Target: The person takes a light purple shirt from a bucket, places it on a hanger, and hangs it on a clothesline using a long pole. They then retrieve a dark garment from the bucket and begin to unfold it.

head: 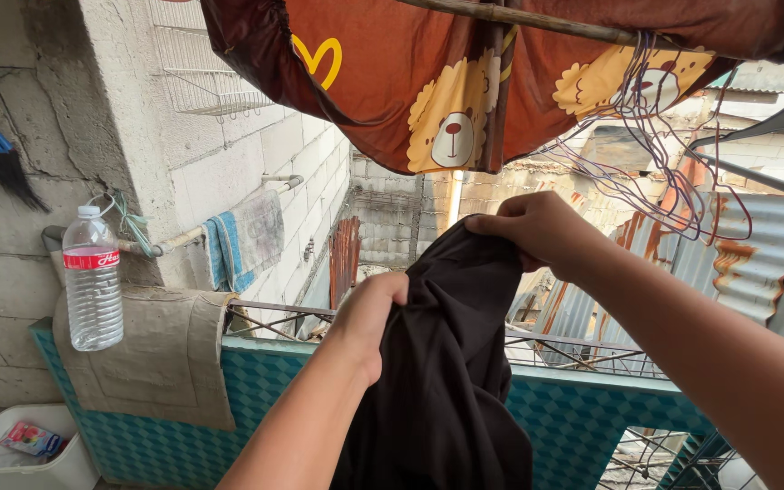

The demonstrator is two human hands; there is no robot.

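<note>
You hold the dark garment up, both hands closed on its top edge: left hand, right hand (wire hangers near); spreading comes next, likely.

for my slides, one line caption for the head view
Both hands, left hand and right hand, grip a dark garment beneath hanging brown bedsheet.

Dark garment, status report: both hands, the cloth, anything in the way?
Left hand and right hand both gripping the dark garment, held up, hanging. Brown bear-print sheet overhead. Wire hangers close by the right hand.
</note>
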